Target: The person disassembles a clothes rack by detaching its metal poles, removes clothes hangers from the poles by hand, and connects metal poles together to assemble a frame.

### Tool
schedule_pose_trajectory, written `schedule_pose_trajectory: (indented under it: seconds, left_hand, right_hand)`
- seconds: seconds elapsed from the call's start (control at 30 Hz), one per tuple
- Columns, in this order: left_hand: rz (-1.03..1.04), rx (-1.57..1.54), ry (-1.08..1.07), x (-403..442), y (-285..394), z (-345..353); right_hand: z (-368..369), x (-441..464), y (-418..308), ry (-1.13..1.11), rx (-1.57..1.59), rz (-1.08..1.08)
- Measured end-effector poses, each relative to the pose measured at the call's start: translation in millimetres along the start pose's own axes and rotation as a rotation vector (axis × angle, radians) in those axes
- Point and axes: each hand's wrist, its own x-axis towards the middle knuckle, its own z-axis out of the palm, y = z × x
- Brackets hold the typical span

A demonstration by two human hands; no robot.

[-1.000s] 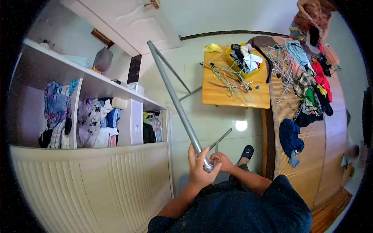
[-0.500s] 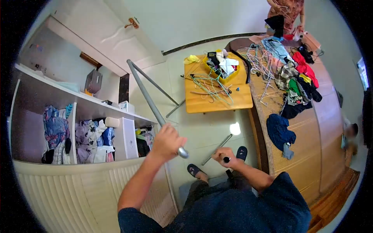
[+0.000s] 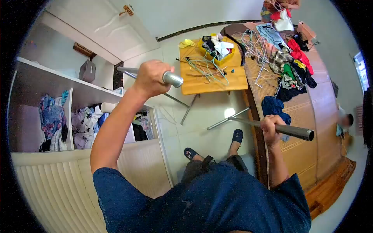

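My left hand is closed round a grey metal pole whose rounded end points toward me. Behind that hand, thin metal legs run down to the floor near the wooden table. Out to the right, my right hand grips a second metal pole, which slants up from the floor and ends in an open tube mouth. At its lower end a crossed metal foot rests on the tiles. The two poles are apart from each other.
A wooden table ahead bears a yellow basket of clothes and several hangers. Clothes and hangers cover part of the mat-topped bed at right. Open shelves stand left. Another person holds clothing at the far end.
My left hand has risen and moved slightly left, bringing its pole's end higher. My right hand has swung out to the right and up, tilting its pole over the bed's edge.
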Motion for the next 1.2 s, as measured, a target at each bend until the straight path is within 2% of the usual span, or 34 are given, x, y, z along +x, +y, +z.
schedule_pose_trajectory:
  seconds: [0.03, 0.07, 0.17, 0.2, 0.3, 0.43, 0.7, 0.77, 0.8, 0.83, 0.9, 0.93, 1.03, 1.1, 1.17, 1.2]
  left_hand:
    - [0.001, 0.026, 0.022, 1.9, 2.2, -0.1]
    - [-0.003, 0.05, 0.038, 0.5, 0.7, -0.8]
    - [-0.058, 0.036, 0.016, -2.2, 1.8, -19.9]
    - [-0.027, 0.043, 0.095, -2.7, 0.2, -23.4]
    - [-0.13, 0.079, 0.026, -14.8, 1.6, -41.3]
    - [-0.146, 0.083, 0.088, -13.7, 7.2, -56.7]
    - [-0.171, 0.018, 0.081, 19.6, 22.7, -82.5]
    - [-0.211, 0.039, 0.084, 30.2, 23.4, -90.0]
    - [-0.283, 0.021, 0.095, 33.4, 25.2, -92.1]
    - [-0.276, 0.008, 0.1, 34.6, 26.2, -95.7]
    - [-0.403, 0.013, 0.062, 34.4, 28.7, -103.0]
    - [-0.297, 0.025, 0.156, 34.1, 32.7, -104.1]
    - [-0.46, -0.007, 0.203, 14.9, 35.9, -111.6]
    - [-0.453, 0.013, 0.286, -6.7, 31.3, -114.2]
    - [-0.418, 0.069, 0.367, -33.5, 28.3, -119.2]
    - [-0.415, 0.06, 0.376, -50.0, 27.3, -121.9]
  right_hand:
    - [-0.5, 1.2, -13.8, 0.024, 0.054, 0.036]
    - [-5.2, 3.6, -15.5, 0.012, 0.049, -0.062]
    - [-22.0, 10.9, -26.7, 0.004, 0.162, -0.043]
    - [-24.0, 16.3, -34.5, -0.022, 0.213, -0.062]
    - [-26.1, 27.6, -59.8, 0.006, 0.216, -0.015]
    - [-24.1, 48.6, -86.7, -0.046, 0.21, -0.027]
    - [-13.1, 88.8, -166.7, -0.249, 0.299, -0.075]
    - [-8.7, 95.1, -187.7, -0.24, 0.25, -0.129]
    - [-14.5, 101.5, -193.2, -0.362, 0.311, -0.144]
    - [-14.6, 106.1, -203.1, -0.404, 0.329, -0.151]
    - [-18.9, 113.3, -217.6, -0.435, 0.292, -0.186]
    - [-18.6, 116.2, -229.3, -0.431, 0.279, -0.188]
    - [-24.9, 129.3, -263.7, -0.404, 0.274, -0.202]
    - [-29.3, 143.9, -296.0, -0.365, 0.318, -0.158]
    - [-16.8, 186.8, -321.0, -0.715, 0.117, -0.452]
    - [-3.6, 189.2, -331.5, -0.699, 0.061, -0.525]
